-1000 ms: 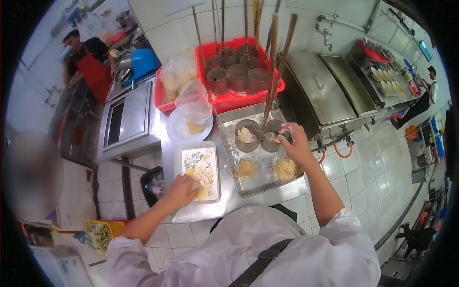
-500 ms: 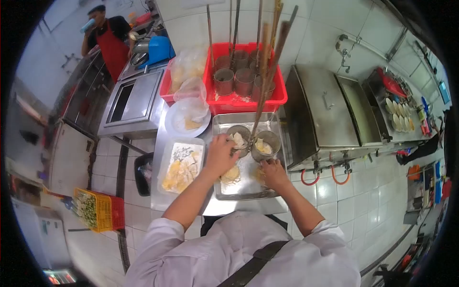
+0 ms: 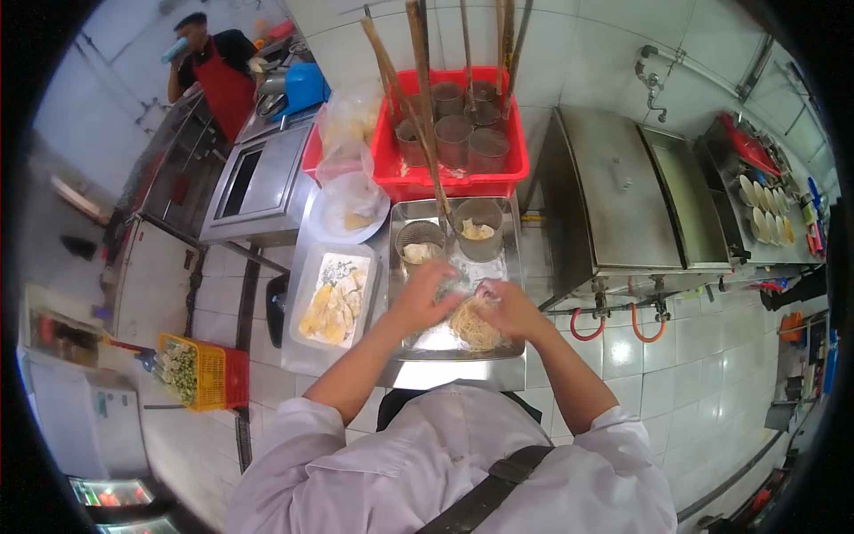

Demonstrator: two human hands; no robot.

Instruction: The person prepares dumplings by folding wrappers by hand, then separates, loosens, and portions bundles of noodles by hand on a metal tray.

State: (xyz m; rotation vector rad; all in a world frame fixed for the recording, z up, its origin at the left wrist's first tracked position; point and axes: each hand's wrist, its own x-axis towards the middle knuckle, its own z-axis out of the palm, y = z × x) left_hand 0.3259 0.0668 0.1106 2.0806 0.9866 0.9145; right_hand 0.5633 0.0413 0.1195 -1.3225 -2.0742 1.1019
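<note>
My right hand curls over a nest of thin yellow noodles at the front of a metal tray, with its fingers against them. To the left, my left hand hovers over the tray, fingers apart and holding nothing visible. Just beyond it stands a wire noodle strainer with pale folded dumplings inside. A second strainer, beside it to the right, also has pale yellowish dumplings in it. Long wooden handles rise from the strainers toward the wall.
A red bin with several strainers stands behind the tray. On the left are a white tray of floured yellow pieces, a white plate and plastic bags. A steel cooker stands right. A person in a red apron is far left.
Both hands have drawn back from the strainers. My left hand has let go of the left strainer's dumplings. The noodles now lie in one nest under my right hand. The handles lean differently.
</note>
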